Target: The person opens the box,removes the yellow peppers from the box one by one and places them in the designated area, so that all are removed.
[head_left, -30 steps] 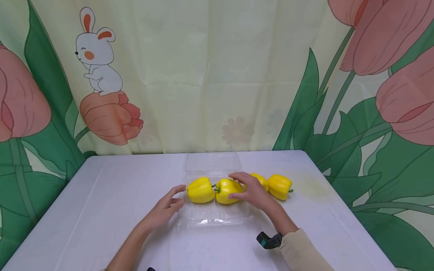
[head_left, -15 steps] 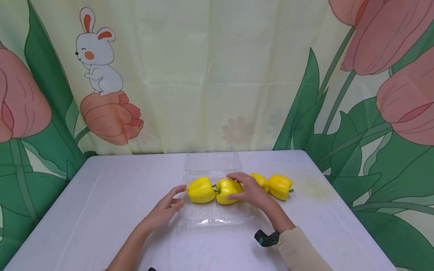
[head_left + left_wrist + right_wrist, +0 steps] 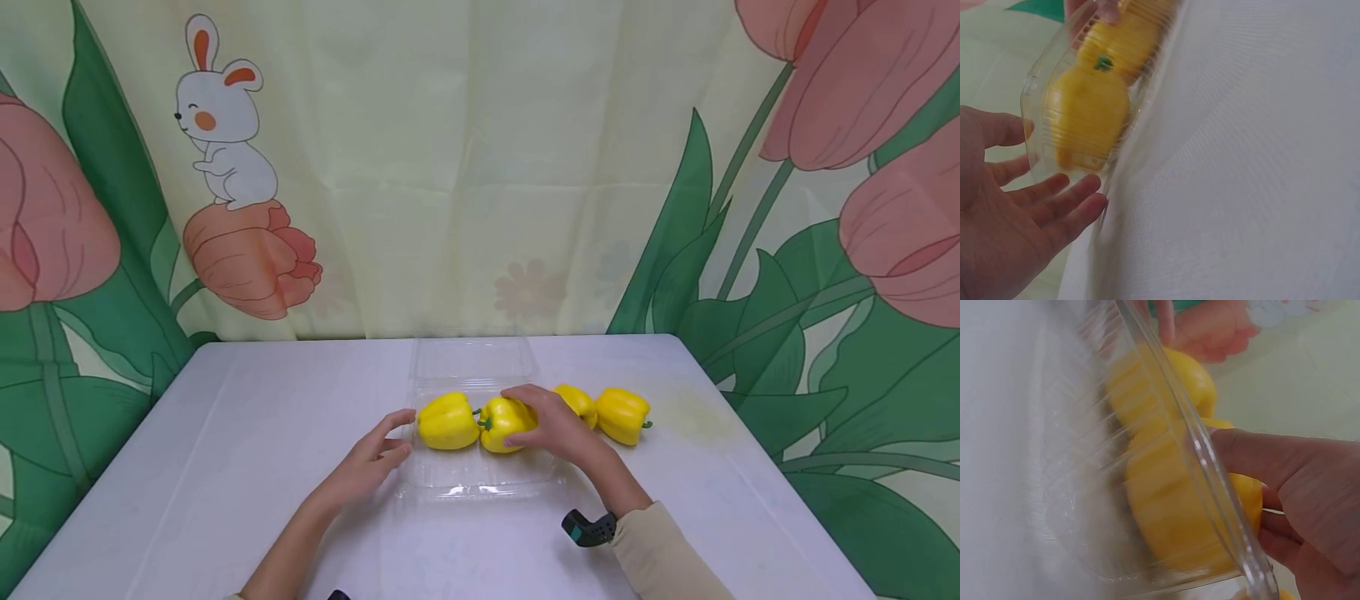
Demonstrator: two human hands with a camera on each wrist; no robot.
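Two yellow bell peppers lie stem to stem in a clear plastic clamshell box [image 3: 487,478]. My right hand [image 3: 553,427] holds the right bell pepper [image 3: 498,435], thumb on its near side and fingers over its far side. In the right wrist view, the thumb presses on this pepper inside the box wall. Beside the left bell pepper [image 3: 447,422], my left hand [image 3: 366,468] has its fingers spread and loosely bent. Its fingertips are at the box's left wall in the left wrist view, with nothing gripped. The lid [image 3: 472,360] lies folded back toward the curtain.
Two more peppers sit on the white-covered table [image 3: 247,450] right of the box: one partly hidden pepper [image 3: 579,402] behind my right hand, and one outer pepper [image 3: 622,415] with its stem pointing right. A printed curtain [image 3: 390,167] hangs along the table's back edge.
Both hands stay almost where they were, the right one still around the right pepper. The whole head view has shifted slightly.
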